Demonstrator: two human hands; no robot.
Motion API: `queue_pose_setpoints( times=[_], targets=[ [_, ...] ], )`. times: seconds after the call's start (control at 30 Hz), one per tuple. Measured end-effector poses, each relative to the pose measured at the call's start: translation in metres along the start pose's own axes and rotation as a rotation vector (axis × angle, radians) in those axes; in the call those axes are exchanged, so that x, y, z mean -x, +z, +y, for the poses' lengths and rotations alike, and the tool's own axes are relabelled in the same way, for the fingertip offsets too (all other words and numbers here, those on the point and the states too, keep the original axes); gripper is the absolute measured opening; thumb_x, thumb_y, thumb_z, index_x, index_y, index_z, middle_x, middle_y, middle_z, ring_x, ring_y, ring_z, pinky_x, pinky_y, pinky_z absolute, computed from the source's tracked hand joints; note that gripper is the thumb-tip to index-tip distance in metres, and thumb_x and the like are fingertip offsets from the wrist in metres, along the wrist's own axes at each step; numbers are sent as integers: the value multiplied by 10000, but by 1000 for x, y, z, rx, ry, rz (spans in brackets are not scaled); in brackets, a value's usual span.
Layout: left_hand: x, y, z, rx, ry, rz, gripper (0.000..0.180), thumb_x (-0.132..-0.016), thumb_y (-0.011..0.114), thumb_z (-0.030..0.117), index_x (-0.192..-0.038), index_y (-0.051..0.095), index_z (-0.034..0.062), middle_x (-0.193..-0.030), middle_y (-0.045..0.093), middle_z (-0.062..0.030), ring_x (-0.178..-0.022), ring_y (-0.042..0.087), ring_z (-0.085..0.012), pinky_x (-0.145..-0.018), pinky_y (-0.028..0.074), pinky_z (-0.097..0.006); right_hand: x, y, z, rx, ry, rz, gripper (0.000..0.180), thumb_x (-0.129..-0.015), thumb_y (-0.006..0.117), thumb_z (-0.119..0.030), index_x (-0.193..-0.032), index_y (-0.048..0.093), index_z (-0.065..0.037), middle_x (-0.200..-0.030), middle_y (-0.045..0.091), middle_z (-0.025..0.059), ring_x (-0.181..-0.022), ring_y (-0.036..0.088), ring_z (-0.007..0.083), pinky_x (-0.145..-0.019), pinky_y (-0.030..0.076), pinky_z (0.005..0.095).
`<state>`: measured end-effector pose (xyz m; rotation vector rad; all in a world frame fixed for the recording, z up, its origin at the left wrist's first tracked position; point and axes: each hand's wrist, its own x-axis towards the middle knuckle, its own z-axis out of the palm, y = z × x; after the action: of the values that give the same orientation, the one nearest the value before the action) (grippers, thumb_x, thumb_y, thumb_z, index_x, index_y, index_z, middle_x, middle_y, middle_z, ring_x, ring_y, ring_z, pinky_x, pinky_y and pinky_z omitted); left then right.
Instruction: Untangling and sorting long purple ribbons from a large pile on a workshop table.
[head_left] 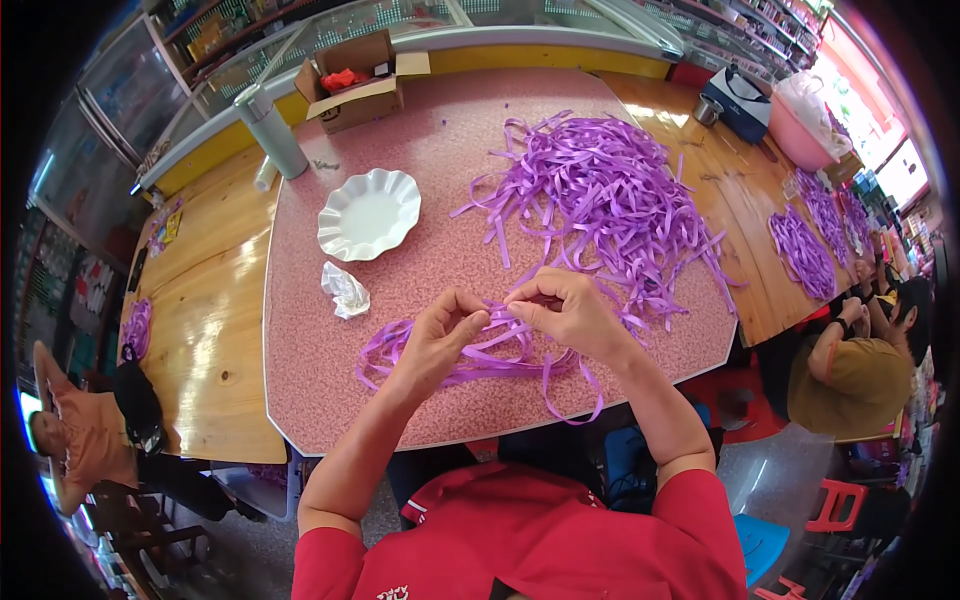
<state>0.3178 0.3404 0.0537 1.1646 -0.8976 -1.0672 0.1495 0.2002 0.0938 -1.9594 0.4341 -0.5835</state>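
Observation:
My left hand (443,337) pinches a flat purple ribbon between thumb and fingertips. Close beside it, my right hand (567,312) is closed in a pinch on the ribbon too, and the fingertips of both hands almost meet. Under and around my hands, loose loops of purple ribbon (465,376) lie on the pink speckled table (330,395). One loop hangs near the table's front edge below my right hand. Beyond my right hand spreads a large tangled heap of purple ribbons (610,190). The exact spot gripped is partly covered by my fingers.
Left of my hands are a crumpled white wrapper (346,291) and a white fluted bowl (369,215). Farther back stand a grey-green flask (272,132) and an open cardboard box (358,95). Ribbon bundles (802,252) lie at the right, where another person (850,375) sits.

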Motion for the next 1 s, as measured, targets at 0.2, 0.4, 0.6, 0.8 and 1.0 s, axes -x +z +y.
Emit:
queue_pose_setpoints(
  times=[0.2, 0.4, 0.6, 0.8, 1.0],
  targets=[
    [3, 2, 2, 85, -7, 4, 99, -911, 709, 77, -947, 624, 42, -991, 631, -16, -943, 583, -94, -860, 464, -251, -1, -4, -7, -144, 100, -29, 140, -905, 711, -103, -982, 722, 13, -820, 676, 15, -750, 606, 72, -677, 493, 231],
    [9, 16, 2, 304, 18, 104, 109, -876, 724, 19, -896, 622, 53, -1038, 662, -73, -966, 611, -139, -903, 468, -303, 2, 13, 20, -374, 225, 55, 134, -922, 711, -106, -996, 709, 6, -885, 696, 12, -802, 609, 43, -674, 476, 195],
    [7, 22, -6, 255, 186, 229, 115, -876, 712, -3, -885, 610, 49, -1071, 684, -108, -999, 620, -180, -910, 473, -329, 8, 25, 9, -446, 253, 76, 155, -937, 702, -134, -1006, 714, 4, -874, 691, 6, -777, 602, 41, -665, 472, 190],
    [2, 14, 8, -844, 711, 217, 164, -793, 727, 0, -881, 608, 70, -1053, 684, -79, -1027, 588, -285, -872, 452, -405, 6, 19, 4, -463, 375, 36, 188, -926, 719, -154, -993, 733, 21, -871, 711, 20, -769, 616, 51, -679, 493, 200],
    [-4, 2, 17, -1093, 819, 19, 198, -757, 740, 47, -900, 605, 71, -1046, 623, -73, -1044, 572, -292, -865, 433, -423, 6, 24, 13, -505, 345, -47, 165, -932, 703, -136, -982, 735, 17, -887, 709, 17, -771, 607, 51, -678, 489, 204]
  ],
)
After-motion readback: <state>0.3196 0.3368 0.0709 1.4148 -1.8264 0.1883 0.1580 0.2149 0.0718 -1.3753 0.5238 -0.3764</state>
